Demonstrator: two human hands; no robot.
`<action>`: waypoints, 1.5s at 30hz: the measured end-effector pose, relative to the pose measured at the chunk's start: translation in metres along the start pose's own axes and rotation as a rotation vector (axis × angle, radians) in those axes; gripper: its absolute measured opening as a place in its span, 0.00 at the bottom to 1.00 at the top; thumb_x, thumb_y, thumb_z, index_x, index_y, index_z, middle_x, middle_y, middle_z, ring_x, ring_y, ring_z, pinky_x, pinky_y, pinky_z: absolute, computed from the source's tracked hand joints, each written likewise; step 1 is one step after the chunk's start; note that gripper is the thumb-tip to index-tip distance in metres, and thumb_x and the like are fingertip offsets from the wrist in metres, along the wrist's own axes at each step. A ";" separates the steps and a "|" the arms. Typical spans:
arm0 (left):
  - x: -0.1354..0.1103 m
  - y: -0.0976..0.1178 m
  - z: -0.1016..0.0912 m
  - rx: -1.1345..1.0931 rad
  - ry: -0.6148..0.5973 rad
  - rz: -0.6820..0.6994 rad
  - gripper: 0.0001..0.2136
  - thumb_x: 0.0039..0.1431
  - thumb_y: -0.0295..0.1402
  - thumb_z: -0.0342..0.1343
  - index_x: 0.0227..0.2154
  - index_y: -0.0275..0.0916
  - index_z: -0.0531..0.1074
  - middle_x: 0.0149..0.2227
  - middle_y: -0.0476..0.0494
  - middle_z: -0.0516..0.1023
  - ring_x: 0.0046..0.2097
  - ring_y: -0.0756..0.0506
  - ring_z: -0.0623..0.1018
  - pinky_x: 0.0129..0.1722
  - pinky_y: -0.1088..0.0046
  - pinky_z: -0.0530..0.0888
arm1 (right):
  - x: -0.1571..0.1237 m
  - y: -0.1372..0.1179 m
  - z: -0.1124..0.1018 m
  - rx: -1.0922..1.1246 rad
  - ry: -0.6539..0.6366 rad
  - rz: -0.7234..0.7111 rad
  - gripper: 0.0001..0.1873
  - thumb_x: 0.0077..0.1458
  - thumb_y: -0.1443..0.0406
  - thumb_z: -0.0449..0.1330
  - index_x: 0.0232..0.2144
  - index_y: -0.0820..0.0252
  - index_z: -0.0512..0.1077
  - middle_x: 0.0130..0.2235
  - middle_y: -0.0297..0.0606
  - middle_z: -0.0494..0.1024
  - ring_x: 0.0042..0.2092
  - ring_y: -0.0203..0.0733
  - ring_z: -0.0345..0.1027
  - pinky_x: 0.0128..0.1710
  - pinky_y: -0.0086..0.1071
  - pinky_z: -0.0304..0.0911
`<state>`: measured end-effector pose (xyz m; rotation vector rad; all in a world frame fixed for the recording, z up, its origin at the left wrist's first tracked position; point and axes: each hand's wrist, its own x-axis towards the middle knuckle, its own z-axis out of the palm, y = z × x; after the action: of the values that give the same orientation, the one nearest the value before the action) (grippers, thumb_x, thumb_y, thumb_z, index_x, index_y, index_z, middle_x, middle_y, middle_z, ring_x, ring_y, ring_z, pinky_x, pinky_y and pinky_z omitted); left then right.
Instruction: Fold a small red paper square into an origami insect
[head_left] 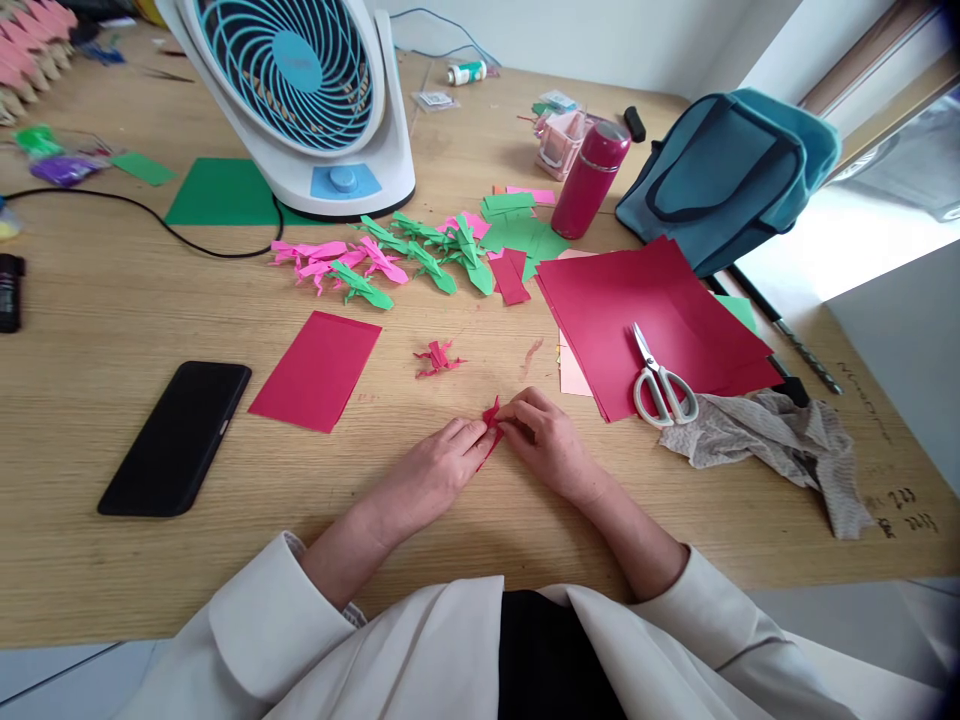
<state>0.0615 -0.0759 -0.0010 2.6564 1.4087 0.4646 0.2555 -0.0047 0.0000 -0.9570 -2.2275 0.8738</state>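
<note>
Between my two hands, low over the wooden table, is a small folded red paper (491, 412), its pointed ends sticking out above and below my fingers. My left hand (444, 456) presses on it from the left with its fingers together. From the right, my right hand (546, 437) pinches its edge with curled fingers. Much of the paper is hidden under the fingertips. Just beyond lies a finished-looking red origami figure (438, 358) with thin legs. A stack of red paper sheets (319, 370) lies to the left of my hands.
Scissors (660, 380) lie on large red sheets (600, 300), beside a crumpled cloth (757, 435). Green and pink origami figures (431, 262) cluster at centre back, before a fan (300, 100). A phone (176, 438) lies left; a red flask (591, 180) and blue bag (731, 180) stand back right.
</note>
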 end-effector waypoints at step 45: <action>0.007 0.006 0.000 0.159 -0.149 -0.024 0.22 0.65 0.29 0.51 0.61 0.35 0.63 0.54 0.37 0.72 0.46 0.41 0.71 0.47 0.61 0.68 | -0.036 -0.010 -0.006 -0.256 -0.052 -0.057 0.15 0.66 0.71 0.50 0.50 0.62 0.72 0.43 0.46 0.73 0.45 0.46 0.68 0.47 0.42 0.69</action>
<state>0.0701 -0.0738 0.0016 2.7252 1.4879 0.1533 0.2774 -0.0360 0.0028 -0.9879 -2.4407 0.6042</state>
